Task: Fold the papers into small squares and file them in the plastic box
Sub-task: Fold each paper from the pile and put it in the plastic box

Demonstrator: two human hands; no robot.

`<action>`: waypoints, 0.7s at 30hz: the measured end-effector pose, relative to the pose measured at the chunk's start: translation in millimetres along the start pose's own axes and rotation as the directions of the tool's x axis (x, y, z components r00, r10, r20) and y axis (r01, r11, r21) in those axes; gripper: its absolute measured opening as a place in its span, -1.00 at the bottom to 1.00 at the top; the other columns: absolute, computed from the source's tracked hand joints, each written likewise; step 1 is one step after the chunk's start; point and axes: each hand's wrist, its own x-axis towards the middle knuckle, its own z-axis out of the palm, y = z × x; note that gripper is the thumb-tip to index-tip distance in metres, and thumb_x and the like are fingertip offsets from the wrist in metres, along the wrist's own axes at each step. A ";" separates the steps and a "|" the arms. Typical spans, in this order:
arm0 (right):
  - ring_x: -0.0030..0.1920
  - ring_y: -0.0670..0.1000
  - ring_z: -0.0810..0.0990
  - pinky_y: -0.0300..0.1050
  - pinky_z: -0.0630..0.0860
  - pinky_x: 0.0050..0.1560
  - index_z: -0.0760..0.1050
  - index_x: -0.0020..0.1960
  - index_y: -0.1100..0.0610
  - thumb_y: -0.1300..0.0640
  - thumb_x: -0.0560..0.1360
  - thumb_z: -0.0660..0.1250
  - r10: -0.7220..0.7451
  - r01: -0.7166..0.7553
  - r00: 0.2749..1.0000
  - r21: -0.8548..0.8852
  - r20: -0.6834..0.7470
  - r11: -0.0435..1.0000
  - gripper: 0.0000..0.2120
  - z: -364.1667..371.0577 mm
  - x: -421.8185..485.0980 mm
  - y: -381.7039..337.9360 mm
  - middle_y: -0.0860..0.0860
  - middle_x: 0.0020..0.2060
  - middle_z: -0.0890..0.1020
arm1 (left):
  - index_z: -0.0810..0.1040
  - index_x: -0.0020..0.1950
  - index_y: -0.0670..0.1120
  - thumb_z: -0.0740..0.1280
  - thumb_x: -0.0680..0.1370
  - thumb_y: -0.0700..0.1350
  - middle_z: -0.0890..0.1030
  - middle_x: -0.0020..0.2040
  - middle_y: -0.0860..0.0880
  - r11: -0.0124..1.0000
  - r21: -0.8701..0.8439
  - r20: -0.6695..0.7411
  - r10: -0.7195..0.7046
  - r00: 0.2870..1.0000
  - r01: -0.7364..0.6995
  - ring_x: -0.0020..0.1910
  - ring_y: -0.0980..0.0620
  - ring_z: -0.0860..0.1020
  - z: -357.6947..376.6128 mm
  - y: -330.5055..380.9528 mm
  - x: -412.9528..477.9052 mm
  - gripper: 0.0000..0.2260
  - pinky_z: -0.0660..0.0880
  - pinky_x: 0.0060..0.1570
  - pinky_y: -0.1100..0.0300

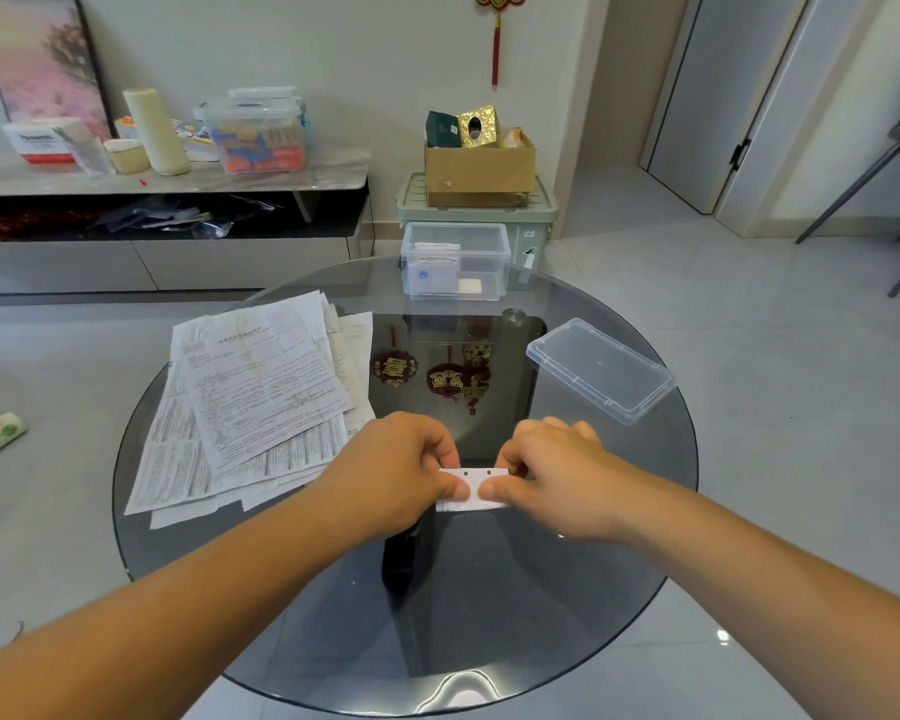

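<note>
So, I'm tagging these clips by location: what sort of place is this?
Probably a home living room: a round glass table, a low wall cabinet with a framed picture, and a red hanging ornament.

left hand (396,470), right hand (552,475), both pinching paper (471,505)

Nothing is legible: print on the white paper sheets (261,387) at the left is too small, gold characters on the dark red ornaments (440,376) too blurred.

Both forearms, left hand (396,467) and right hand (557,472) are bare.
</note>
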 end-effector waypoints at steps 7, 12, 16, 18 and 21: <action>0.07 0.05 0.39 0.06 0.27 0.26 0.50 -0.22 0.01 -0.28 0.54 0.24 0.025 -0.025 1.000 -0.064 -0.002 0.998 -0.62 0.4 3.1 -6.5 -0.07 -0.13 0.44 | 0.52 -0.16 0.02 0.52 0.48 0.01 0.59 -0.19 0.07 0.988 0.145 0.042 -0.056 0.998 0.050 -0.18 0.12 0.58 -0.9 5.1 -0.1 -0.81 0.62 -0.03 0.12; 0.09 0.02 0.39 0.05 0.26 0.28 0.49 -0.24 -0.03 -0.32 0.48 0.31 0.039 -0.038 0.999 -0.036 0.021 0.999 -0.63 -1.3 3.1 -6.0 -0.10 -0.13 0.44 | 0.56 -0.12 -0.03 0.54 0.47 -0.05 0.62 -0.17 0.03 0.989 0.124 0.101 -0.089 0.991 0.076 -0.21 0.07 0.61 -5.3 4.8 4.0 -0.83 0.65 -0.02 0.06; 0.07 -0.01 0.44 0.08 0.26 0.30 0.51 -0.26 -0.03 -0.30 0.44 0.39 0.044 -0.045 0.999 0.030 0.012 0.999 -0.65 -3.1 7.1 -3.2 -0.13 -0.23 0.52 | 0.53 0.00 0.06 0.55 0.46 -0.05 0.57 -0.15 0.09 0.993 0.114 0.118 -0.047 0.992 0.033 -0.18 0.11 0.57 -8.3 -0.9 6.1 -0.76 0.55 -0.14 0.21; 0.05 -0.02 0.46 0.08 0.25 0.30 0.53 -0.25 -0.03 -0.33 0.40 0.42 0.042 -0.043 0.999 0.045 0.026 0.998 -0.64 -4.2 8.7 -2.8 -0.13 -0.24 0.54 | 0.53 0.06 0.11 0.54 0.47 -0.05 0.53 -0.16 0.13 0.992 0.123 0.131 -0.013 0.991 -0.004 -0.19 0.14 0.53 -7.9 -3.2 6.9 -0.74 0.45 -0.16 0.27; 0.02 -0.06 0.46 0.07 0.25 0.28 0.55 -0.21 -0.04 -0.36 0.36 0.43 0.049 -0.052 0.998 0.058 0.049 0.997 -0.62 -5.9 10.1 -1.8 -0.13 -0.21 0.56 | 0.61 0.04 0.09 0.52 0.49 -0.06 0.55 -0.16 0.13 0.989 0.139 0.146 0.036 0.989 -0.056 -0.18 0.13 0.54 -6.6 -5.6 7.6 -0.82 0.44 -0.17 0.27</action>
